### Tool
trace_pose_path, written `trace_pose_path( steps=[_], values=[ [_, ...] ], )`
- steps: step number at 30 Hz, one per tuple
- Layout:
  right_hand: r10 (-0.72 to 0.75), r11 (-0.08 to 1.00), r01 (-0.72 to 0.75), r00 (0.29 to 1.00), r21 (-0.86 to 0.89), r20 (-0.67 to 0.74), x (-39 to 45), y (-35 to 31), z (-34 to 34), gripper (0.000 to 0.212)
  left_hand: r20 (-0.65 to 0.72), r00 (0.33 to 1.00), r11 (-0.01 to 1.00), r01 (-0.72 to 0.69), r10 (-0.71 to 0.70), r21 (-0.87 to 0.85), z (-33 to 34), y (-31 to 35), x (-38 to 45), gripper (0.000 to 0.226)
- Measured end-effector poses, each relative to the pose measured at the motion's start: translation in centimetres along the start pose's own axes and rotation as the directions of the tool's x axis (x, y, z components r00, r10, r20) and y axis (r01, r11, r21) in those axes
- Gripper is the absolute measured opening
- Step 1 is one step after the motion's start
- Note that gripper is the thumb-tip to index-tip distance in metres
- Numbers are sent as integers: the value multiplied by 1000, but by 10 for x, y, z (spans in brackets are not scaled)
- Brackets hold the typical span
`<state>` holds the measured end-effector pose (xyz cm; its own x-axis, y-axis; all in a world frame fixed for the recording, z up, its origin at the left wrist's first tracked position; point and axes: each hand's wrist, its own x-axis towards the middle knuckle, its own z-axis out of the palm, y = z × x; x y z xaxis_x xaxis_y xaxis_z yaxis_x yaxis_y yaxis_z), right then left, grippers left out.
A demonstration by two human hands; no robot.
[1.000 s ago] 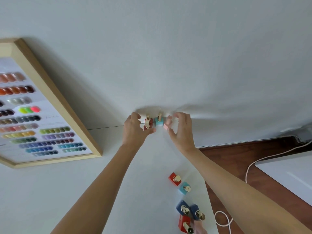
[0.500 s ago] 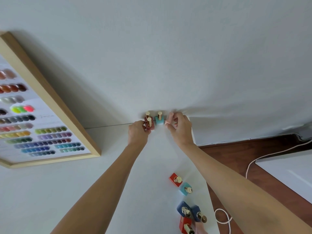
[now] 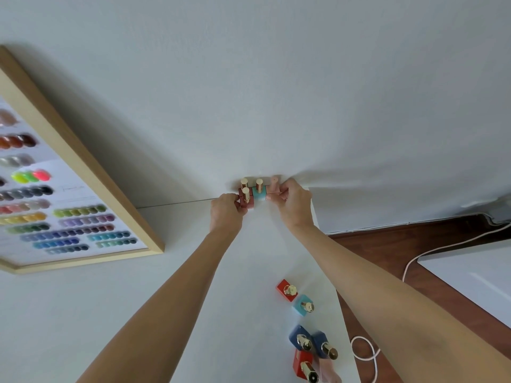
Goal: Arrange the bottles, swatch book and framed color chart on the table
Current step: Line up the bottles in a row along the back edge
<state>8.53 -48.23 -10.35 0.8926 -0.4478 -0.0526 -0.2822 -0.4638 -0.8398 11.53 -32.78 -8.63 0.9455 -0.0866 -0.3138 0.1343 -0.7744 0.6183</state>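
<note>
Both hands are up at the far edge of the table, right against the wall. The left hand (image 3: 226, 210) has its fingertips curled onto the dark red bottle (image 3: 244, 200) at the front of the little cluster, pinching its body low down. The right hand (image 3: 293, 201) is doing the same to the pale pink bottle (image 3: 272, 189) at the right end, fingers wrapped round its side. Between them stands a turquoise bottle (image 3: 259, 191), touching its neighbours, and there's another red one tucked behind the front one.

My guess on handling: these look like small glass polish bottles, so light but hard, a bit slick and easy to topple since the gold caps make them top-heavy. Holding the square body near the base, like both hands are doing, seems the safe way; sliding them together beats lifting by the cap.

Further out, near the right edge of the table, there's a loose red bottle (image 3: 287, 290) and a light blue bottle (image 3: 303, 305) just beside it, then two navy bottles (image 3: 311, 341) and more at the near right corner. The framed color chart (image 3: 69, 189) leans at the left. Swatch book isn't in view
</note>
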Motion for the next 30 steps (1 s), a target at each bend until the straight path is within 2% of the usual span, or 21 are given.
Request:
trace_pose_path(
  steps=[4,9,12,18,24,27,30],
  values=[
    [-5,1000,6,1000,-24,26,-3,-3,-10,29,1,1000,1000,28,-28,13,-3,-1,-5,12],
    [32,997,-24,994,-78,104,-28,-3,-39,32,23,998,999,50,-50,1,-10,-4,-33,37],
    [20,998,-8,983,-67,182,-56,-3,-61,24,67,997,999,-49,47,18,-13,-8,-65,45],
    [-23,986,75,944,-146,329,-115,-5,-107,3,164,957,970,-243,239,1,-11,-17,-141,37],
    [33,971,110,821,-214,570,-162,-9,-135,26,214,900,921,-389,379,3,-4,-2,-182,40],
    [59,962,115,799,-249,598,-176,-10,-132,28,198,901,917,-398,386,24,0,7,-188,42],
    [24,948,149,848,-281,529,-184,-10,-125,21,227,890,906,-419,396,58,3,13,-189,48]
  ],
)
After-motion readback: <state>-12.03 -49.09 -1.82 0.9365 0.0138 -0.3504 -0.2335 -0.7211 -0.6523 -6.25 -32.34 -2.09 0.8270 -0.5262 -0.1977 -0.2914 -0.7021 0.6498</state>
